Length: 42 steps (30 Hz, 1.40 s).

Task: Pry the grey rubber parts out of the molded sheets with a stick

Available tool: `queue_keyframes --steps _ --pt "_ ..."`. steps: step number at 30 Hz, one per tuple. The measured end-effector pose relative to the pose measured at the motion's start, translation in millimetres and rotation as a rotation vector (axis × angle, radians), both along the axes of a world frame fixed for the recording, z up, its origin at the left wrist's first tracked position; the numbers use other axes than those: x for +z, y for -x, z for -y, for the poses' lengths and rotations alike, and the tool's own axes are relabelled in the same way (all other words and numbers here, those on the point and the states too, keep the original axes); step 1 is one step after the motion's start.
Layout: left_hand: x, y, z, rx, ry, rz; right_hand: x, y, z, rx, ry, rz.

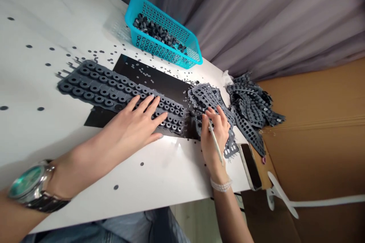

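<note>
A long dark grey moulded rubber sheet (95,81) with rows of ring-shaped parts lies slantwise across a black mat (98,117). My left hand (139,121) rests on the sheet's right half, fingers spread and pressing flat, thumb on the table side. My right hand (215,129) is closed around a slim pale pen-like stick (216,142), its upper end slanting back over the wrist. The tip of the stick is hidden by my fingers. Beneath and behind that hand lie crumpled perforated grey sheets (209,97), just right of the ringed sheet.
A turquoise basket (165,53) with many small dark rubber parts stands at the back. Small dark discs litter the white table (85,182). More punched sheets (249,102) are heaped at the right, near a phone (251,167), a cardboard box (313,121) and a white stand (282,195).
</note>
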State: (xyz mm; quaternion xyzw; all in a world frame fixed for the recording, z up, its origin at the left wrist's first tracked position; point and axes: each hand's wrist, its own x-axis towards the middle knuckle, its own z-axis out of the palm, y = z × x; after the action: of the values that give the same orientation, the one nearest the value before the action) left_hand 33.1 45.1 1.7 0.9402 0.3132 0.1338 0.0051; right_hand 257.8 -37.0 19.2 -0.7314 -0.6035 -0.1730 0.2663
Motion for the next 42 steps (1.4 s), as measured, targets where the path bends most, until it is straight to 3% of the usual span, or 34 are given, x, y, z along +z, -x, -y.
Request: queue_keyframes --steps 5,10,15,19,25,31,37,42 --pt "13.9 -8 -7 -0.031 0.018 0.079 13.2 3 1 -0.134 -0.039 -0.288" --pt "33.3 -43 -26 -0.062 0.167 0.11 23.4 8 -5 -0.133 -0.067 -0.452" --pt "26.6 -67 -52 -0.072 0.351 0.033 43.6 17 -19 -0.034 -0.176 -0.587" --pt "27.0 -60 -64 -0.096 0.48 0.122 47.1 19 -26 0.046 -0.237 -0.768" --pt "55.6 -36 -61 -0.075 0.64 0.337 33.1 13 -23 0.167 -0.119 -1.002" --pt "77.7 -30 -50 -0.024 0.651 0.36 41.2 23 -17 0.296 0.147 -1.095" --pt "83.3 -29 -41 0.032 0.637 0.344 44.0 35 -16 0.336 0.163 -1.191" --pt "83.3 -28 -39 0.052 0.622 0.347 43.4 39 -18 0.277 0.145 -1.094"
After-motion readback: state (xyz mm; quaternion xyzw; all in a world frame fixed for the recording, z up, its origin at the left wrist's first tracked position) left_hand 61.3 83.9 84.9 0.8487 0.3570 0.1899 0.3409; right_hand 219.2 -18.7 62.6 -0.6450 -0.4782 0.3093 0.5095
